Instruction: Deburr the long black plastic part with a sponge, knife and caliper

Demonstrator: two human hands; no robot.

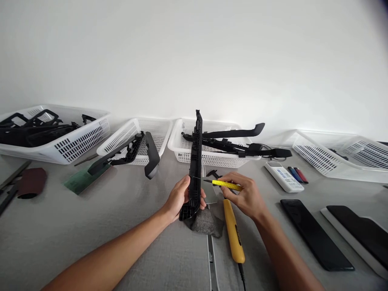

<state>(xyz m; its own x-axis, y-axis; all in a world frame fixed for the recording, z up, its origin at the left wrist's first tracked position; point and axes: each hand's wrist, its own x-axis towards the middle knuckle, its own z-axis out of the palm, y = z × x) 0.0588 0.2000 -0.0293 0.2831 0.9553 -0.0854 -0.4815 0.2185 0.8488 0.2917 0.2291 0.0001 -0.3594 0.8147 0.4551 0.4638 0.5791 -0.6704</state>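
A long black ribbed plastic trim piece (195,161) stands nearly upright in the middle, its top end reaching past the baskets. My left hand (178,198) is closed around its lower part, with fingertips showing on the right side. My right hand (244,192) grips a slim yellow-handled tool (226,185) with a dark pointed tip. That tip points left, close to the trim piece; whether they touch I cannot tell. Below the right hand lies a yellow corded hand tool (233,232). A dark grey cloth-like lump (207,223) rests under the trim piece's lower end.
Behind the hands, a white basket (212,159) holds several long black parts. Another white basket (138,125) has angled black parts at its front. More baskets (81,137) stand left and right. A black phone (315,234), white device (285,177) and lighters (294,174) lie right; sandpaper (32,182) lies left.
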